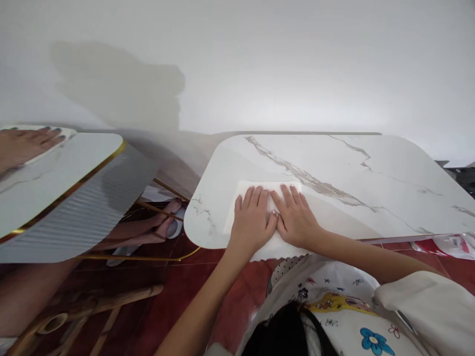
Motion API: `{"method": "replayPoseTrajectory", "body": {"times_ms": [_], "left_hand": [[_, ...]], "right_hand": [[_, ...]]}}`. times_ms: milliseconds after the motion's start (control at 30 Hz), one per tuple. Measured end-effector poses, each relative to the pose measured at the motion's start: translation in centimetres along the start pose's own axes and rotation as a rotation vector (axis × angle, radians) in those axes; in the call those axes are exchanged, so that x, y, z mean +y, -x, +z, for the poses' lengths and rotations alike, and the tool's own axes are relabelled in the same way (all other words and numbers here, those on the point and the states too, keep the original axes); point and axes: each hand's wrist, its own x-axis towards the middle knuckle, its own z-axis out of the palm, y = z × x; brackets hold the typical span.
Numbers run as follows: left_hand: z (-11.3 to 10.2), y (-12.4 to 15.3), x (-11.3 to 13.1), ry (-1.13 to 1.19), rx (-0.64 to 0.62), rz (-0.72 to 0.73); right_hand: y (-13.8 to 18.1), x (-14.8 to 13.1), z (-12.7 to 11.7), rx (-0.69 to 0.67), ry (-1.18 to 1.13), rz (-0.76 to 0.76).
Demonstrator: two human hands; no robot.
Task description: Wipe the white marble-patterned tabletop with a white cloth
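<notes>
A white cloth lies flat near the front left edge of a white marble table, part of it hanging over the edge. My left hand rests palm down on it with fingers stretched out. My right hand lies flat beside it, thumbs touching, fingers spread on the cloth.
A second white table with a gold rim stands to the left, where another person's hand presses on a white cloth. That person's feet in slippers show beneath. Red floor tiles, wooden chair parts at lower left, a white wall behind.
</notes>
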Motion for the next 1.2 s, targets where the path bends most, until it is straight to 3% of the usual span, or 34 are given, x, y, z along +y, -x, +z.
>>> {"method": "replayPoseTrajectory", "body": {"times_ms": [200, 833, 1000, 1200], "left_hand": [[0.5, -3.0, -0.4, 0.018, -0.05, 0.014], [5.7, -20.6, -5.0, 0.037, 0.056, 0.028], [6.2, -22.6, -5.6, 0.023, 0.079, 0.016], [6.4, -22.8, -5.5, 0.005, 0.099, 0.01]], "right_hand": [[-2.5, 1.6, 0.0, 0.018, 0.034, -0.004], [-18.8, 11.3, 1.1, 0.092, -0.027, 0.031], [-20.7, 12.3, 1.2, 0.106, -0.026, 0.025], [-21.1, 12.6, 1.7, 0.115, 0.022, 0.019]]}}
